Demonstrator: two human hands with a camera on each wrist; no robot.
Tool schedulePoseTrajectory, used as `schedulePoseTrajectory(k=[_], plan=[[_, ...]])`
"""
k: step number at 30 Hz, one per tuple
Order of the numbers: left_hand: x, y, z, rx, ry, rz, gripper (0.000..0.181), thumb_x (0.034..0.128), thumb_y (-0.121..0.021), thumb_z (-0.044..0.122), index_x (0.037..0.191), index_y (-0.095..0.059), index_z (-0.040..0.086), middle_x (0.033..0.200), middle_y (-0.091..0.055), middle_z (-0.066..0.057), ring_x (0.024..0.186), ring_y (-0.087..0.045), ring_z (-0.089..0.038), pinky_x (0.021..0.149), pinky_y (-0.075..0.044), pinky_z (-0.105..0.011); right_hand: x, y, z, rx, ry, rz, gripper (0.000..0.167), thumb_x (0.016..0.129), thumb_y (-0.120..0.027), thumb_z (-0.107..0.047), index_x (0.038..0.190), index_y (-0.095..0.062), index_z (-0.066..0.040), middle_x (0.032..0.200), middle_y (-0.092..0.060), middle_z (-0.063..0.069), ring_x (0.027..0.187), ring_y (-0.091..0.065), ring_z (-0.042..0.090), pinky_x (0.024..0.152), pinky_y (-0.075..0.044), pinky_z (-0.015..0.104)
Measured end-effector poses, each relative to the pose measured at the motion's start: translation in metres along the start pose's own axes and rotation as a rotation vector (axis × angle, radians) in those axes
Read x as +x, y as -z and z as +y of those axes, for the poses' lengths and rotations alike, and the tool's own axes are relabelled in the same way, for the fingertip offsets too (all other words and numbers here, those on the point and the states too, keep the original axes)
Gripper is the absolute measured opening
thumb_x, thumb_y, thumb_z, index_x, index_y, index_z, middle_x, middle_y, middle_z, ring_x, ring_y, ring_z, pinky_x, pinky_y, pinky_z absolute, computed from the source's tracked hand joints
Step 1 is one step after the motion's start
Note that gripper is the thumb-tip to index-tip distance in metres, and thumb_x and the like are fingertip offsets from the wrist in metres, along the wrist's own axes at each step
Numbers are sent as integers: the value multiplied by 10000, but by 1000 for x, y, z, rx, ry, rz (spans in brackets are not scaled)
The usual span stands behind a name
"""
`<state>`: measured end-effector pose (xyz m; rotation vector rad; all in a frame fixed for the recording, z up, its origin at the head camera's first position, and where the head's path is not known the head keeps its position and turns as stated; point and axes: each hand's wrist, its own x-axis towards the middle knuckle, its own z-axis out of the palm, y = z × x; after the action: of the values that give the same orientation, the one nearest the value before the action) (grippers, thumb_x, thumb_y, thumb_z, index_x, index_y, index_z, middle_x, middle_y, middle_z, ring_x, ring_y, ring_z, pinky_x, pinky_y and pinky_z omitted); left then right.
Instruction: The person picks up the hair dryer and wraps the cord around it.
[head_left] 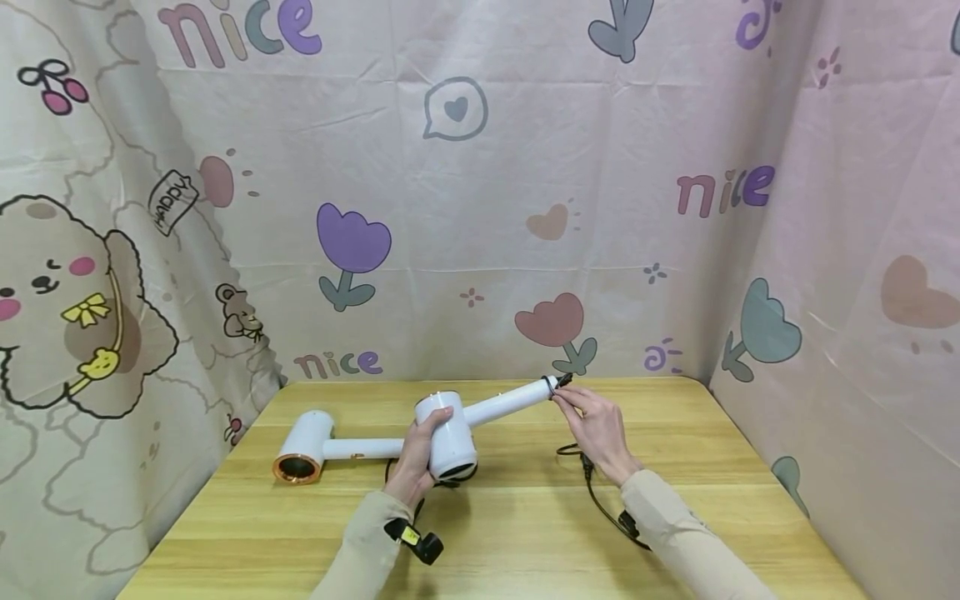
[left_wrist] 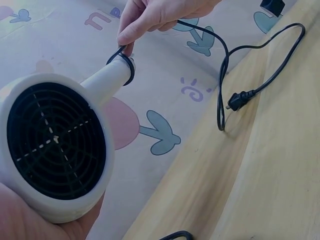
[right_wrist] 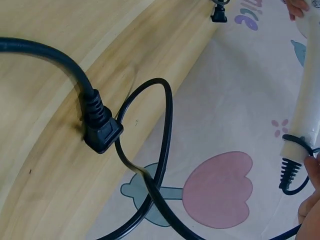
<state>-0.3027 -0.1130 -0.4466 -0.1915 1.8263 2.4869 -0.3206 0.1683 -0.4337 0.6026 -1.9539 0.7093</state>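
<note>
My left hand grips a white hair dryer by its barrel, thumb across the side, raised above the table. The handle points up and to the right. At the handle's end my right hand pinches the black cord, which loops round the handle there. In the right wrist view, the ribbed cord sleeve sticks out of the handle's end. The left wrist view shows the round dark grille of the dryer. From the right hand the cord hangs in loops down to a black plug.
A second white hair dryer with a copper-coloured rim lies at the left of the wooden table, its handle toward my left hand. Another black plug shows near the top of the right wrist view. A printed curtain hangs behind.
</note>
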Motion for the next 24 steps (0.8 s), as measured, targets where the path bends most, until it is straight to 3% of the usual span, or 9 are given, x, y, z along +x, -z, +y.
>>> schedulePoseTrajectory(k=[6,9,11,14,18,22,24], plan=[[0,-1,0,0,1,11,713,866,-676,444,1377,-358,62,1056,-604,-78,887,-622,-200,771,-572,-360,0,0,-1,0,-5,-16,168,765,-812,-71,930,-777,-68,938,-757,115,810,-736,269,677,-609,389],[1,0,-1,-15,8,3,727,871,-676,443,1388,-345,54,1060,-608,-78,890,-628,-201,782,-576,-366,0,0,-1,21,-80,-46,138,810,-784,-90,946,-775,-75,947,-760,103,824,-739,245,672,-610,356],[1,1,-1,-32,13,-2,725,875,-674,437,1388,-341,47,1053,-612,-75,886,-634,-200,787,-579,-369,1,2,-3,82,-191,-78,116,842,-761,-104,955,-776,-83,951,-762,92,795,-733,215,638,-600,299],[1,1,-1,-63,15,-6,699,882,-660,423,1374,-340,42,1022,-617,-67,864,-643,-196,775,-583,-368,6,5,-6,192,-430,-132,114,875,-737,-152,973,-783,-115,970,-763,69,765,-710,151,602,-557,206],[1,0,-2,-95,9,-9,661,903,-629,403,1372,-324,50,994,-616,-58,840,-646,-188,758,-586,-366,14,7,-5,350,-733,-194,183,862,-758,-225,1003,-780,-109,1014,-755,71,819,-673,98,693,-539,203],[0,-3,-1,-97,9,-8,662,900,-631,406,1375,-324,62,1006,-612,-62,846,-645,-189,762,-586,-364,17,8,0,503,-932,-240,297,848,-774,-232,1064,-742,-31,1014,-742,57,920,-635,102,841,-503,255],[1,-4,-1,-88,12,-8,682,888,-647,413,1377,-329,61,1019,-612,-68,855,-645,-195,767,-584,-362,17,10,4,553,-985,-251,324,846,-775,-228,1082,-725,-11,961,-740,4,887,-614,77,801,-472,231]])
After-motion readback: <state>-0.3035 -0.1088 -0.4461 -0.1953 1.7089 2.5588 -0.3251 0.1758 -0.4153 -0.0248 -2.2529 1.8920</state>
